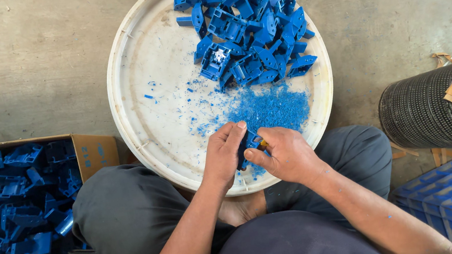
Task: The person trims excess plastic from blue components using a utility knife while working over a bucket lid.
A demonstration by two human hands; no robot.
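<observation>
One small blue part is pinched between both hands over the near rim of the tray, left hand and right hand closed on it. It is judged light, stiff, best held by its edges.

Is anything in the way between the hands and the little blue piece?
No. Both the left hand and the right hand already grip the blue piece directly, over the round white tray. Only loose blue shavings lie beyond it.
</observation>
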